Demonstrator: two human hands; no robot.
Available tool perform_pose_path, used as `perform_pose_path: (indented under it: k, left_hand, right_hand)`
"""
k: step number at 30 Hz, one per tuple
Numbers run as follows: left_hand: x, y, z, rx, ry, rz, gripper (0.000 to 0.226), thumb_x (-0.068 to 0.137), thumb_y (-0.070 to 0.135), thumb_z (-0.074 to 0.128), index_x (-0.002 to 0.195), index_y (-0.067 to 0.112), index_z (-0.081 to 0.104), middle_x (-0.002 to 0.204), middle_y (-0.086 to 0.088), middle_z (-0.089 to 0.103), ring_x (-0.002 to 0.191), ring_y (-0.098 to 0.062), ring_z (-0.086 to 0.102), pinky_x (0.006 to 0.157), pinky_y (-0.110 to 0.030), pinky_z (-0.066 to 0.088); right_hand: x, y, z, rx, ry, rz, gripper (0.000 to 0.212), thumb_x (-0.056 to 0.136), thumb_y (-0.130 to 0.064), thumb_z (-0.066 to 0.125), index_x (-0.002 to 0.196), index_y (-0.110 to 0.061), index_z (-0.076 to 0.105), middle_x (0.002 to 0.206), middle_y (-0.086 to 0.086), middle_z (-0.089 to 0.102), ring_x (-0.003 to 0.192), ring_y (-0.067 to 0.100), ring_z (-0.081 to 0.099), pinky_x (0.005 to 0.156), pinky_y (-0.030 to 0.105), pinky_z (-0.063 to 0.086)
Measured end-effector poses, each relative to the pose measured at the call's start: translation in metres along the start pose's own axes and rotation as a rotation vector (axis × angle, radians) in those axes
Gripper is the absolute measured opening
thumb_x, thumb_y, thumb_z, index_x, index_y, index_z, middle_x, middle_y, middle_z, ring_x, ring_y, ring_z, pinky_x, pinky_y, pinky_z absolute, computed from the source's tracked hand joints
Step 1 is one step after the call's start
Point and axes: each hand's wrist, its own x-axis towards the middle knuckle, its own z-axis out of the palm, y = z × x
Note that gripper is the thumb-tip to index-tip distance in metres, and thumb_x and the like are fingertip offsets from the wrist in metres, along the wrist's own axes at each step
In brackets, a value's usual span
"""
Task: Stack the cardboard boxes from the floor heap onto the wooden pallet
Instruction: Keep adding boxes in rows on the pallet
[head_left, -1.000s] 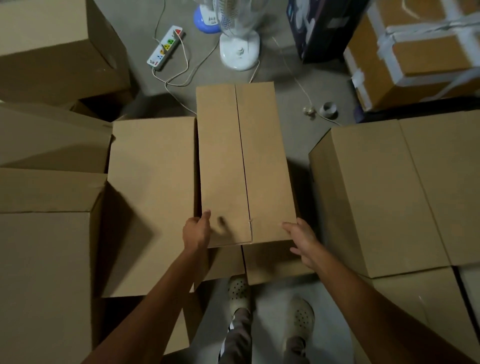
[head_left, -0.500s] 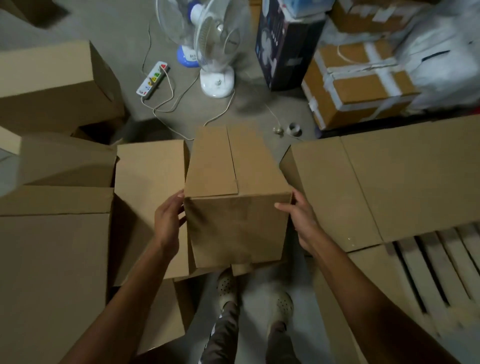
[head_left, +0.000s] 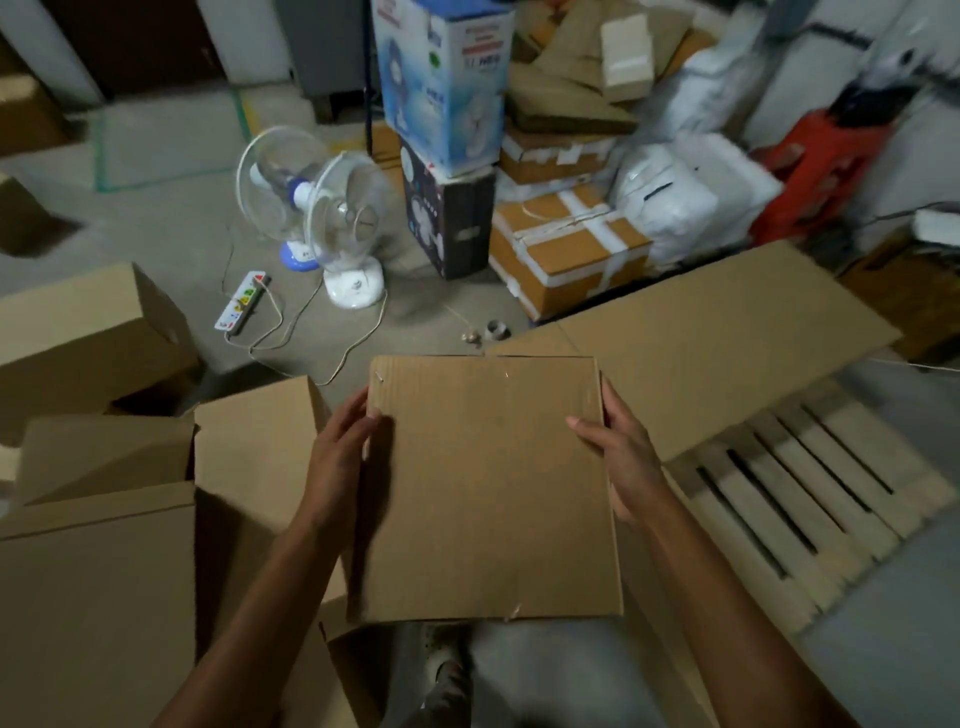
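Note:
I hold a plain brown cardboard box (head_left: 488, 488) up in front of me, one flat face turned toward the camera. My left hand (head_left: 340, 457) grips its left edge, and my right hand (head_left: 621, 457) grips its right edge with fingers over the face. The wooden pallet (head_left: 810, 493) lies on the floor to the right, its pale slats bare at the near end. A large cardboard box (head_left: 701, 353) sits on the pallet's far part. Several more boxes (head_left: 93, 571) of the heap fill the left side.
Two white table fans (head_left: 332, 228) and a power strip (head_left: 241, 306) with loose cables stand on the concrete floor ahead. Taped parcels (head_left: 566, 254), printed fan cartons (head_left: 447, 83) and white bags (head_left: 680, 197) are piled at the back. My feet (head_left: 447, 670) show below the box.
The box has come up off the floor and tipped, so a flat face now faces me. My view has swung up and to the right, and more of the pallet shows.

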Motion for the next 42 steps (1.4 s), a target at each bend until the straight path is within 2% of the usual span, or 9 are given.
perform_pose_path:
  k: [2,5,13,18,23,27,33,37,42]
  left_hand:
    - [-0.03,0.006,0.025,0.012,-0.032,-0.008,0.028,0.102,0.017,0.048,0.116,0.036,0.062,0.113,0.013,0.067,0.114,-0.01,0.059,0.085,-0.028,0.048]
    - [-0.085,0.012,0.064,0.063,-0.134,0.028,0.023,0.099,0.032,0.053,0.119,0.034,0.064,0.119,0.006,0.068,0.117,-0.017,0.059,0.099,-0.039,0.045]
    - [-0.215,0.02,0.191,0.01,-0.317,-0.031,0.057,0.091,0.064,0.052,0.135,0.027,0.058,0.128,-0.005,0.063,0.12,-0.028,0.056,0.091,-0.042,0.045]
    - [-0.276,0.017,0.272,0.141,-0.412,0.023,0.082,0.082,0.078,0.052,0.143,0.023,0.049,0.135,-0.01,0.055,0.119,-0.029,0.053,0.101,-0.045,0.044]
    - [-0.321,0.015,0.34,0.189,-0.466,-0.004,0.055,0.092,0.06,0.054,0.131,0.021,0.056,0.124,-0.005,0.058,0.114,-0.026,0.054,0.104,-0.045,0.043]
    - [-0.337,0.005,0.388,0.201,-0.503,-0.033,0.023,0.093,0.046,0.052,0.089,0.024,0.055,0.101,-0.009,0.052,0.097,-0.028,0.049,0.091,-0.045,0.046]
    - [-0.344,-0.031,0.47,0.054,-0.504,-0.174,0.013,0.086,0.034,0.056,0.086,0.022,0.053,0.092,-0.008,0.05,0.09,-0.023,0.05,0.078,-0.037,0.038]
    - [-0.322,-0.055,0.524,-0.004,-0.493,-0.23,0.026,0.075,0.041,0.061,0.09,0.02,0.056,0.098,-0.009,0.055,0.097,-0.027,0.053,0.082,-0.041,0.042]
    - [-0.293,-0.08,0.587,-0.068,-0.424,-0.202,0.02,0.084,0.036,0.055,0.088,0.017,0.06,0.096,-0.01,0.061,0.099,-0.03,0.057,0.095,-0.046,0.043]
  right_hand:
    - [-0.031,-0.002,-0.032,-0.009,0.025,-0.04,0.084,0.074,-0.035,0.074,0.151,-0.036,0.04,0.138,-0.005,0.062,0.125,0.018,0.06,0.107,0.052,0.047]
    - [-0.087,0.0,-0.088,-0.022,0.102,-0.116,0.08,0.078,-0.036,0.072,0.15,-0.041,0.038,0.137,-0.008,0.062,0.124,0.016,0.06,0.106,0.051,0.048]
    - [-0.26,0.016,-0.237,-0.008,0.371,-0.249,0.077,0.09,-0.018,0.071,0.152,-0.045,0.033,0.137,-0.006,0.06,0.12,0.015,0.061,0.102,0.048,0.052]
    - [-0.338,0.011,-0.308,-0.053,0.483,-0.312,0.081,0.086,-0.02,0.074,0.153,-0.041,0.034,0.136,-0.01,0.061,0.12,0.01,0.06,0.106,0.047,0.048]
    - [-0.388,0.004,-0.37,-0.122,0.584,-0.351,0.075,0.083,-0.04,0.07,0.151,-0.042,0.036,0.139,-0.012,0.058,0.124,0.011,0.057,0.107,0.047,0.047]
    - [-0.401,0.005,-0.419,-0.108,0.626,-0.328,0.066,0.082,-0.051,0.066,0.144,-0.042,0.047,0.131,-0.012,0.064,0.119,0.013,0.062,0.101,0.046,0.051]
    - [-0.39,0.006,-0.493,-0.077,0.648,-0.232,0.041,0.093,-0.048,0.06,0.131,-0.033,0.06,0.12,-0.011,0.068,0.112,0.011,0.064,0.097,0.038,0.05]
    - [-0.344,0.001,-0.551,-0.062,0.586,-0.211,0.053,0.084,-0.059,0.067,0.13,-0.034,0.061,0.121,-0.009,0.071,0.113,0.014,0.066,0.102,0.047,0.051]
    - [-0.257,-0.016,-0.628,0.122,0.361,-0.034,0.077,0.078,-0.079,0.056,0.137,-0.03,0.059,0.129,0.003,0.068,0.12,0.026,0.064,0.108,0.055,0.045]
